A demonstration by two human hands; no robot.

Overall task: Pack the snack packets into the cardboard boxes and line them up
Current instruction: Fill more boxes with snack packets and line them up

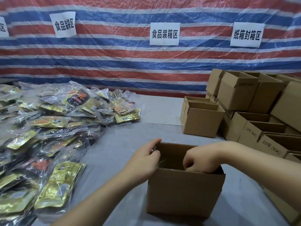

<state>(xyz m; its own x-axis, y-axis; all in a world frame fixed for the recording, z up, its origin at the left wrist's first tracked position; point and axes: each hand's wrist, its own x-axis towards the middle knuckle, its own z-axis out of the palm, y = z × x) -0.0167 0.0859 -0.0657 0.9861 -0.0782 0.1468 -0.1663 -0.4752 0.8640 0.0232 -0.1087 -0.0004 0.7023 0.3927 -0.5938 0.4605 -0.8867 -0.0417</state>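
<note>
Open brown cardboard box (185, 191) sits on the grey bench (123, 144), front centre. Left hand (143, 159) grips the box's left wall, fingers curled over the rim to steady it. Right hand (200, 160) is down inside, fingers curled, but can't tell if they hold anything; box contents hidden. Looks like the filling step. Heap of gold and black snack packets in clear bags (53, 128) lies to the left; empty boxes (254, 111) stacked right. Next prob: right hand out, reach left for more packets.

Two bare forearms, nothing worn

The left hand (143, 158) and right hand (197, 159) carry no gloves, rings, watch or bracelet; no sleeve reaches either forearm.
</note>
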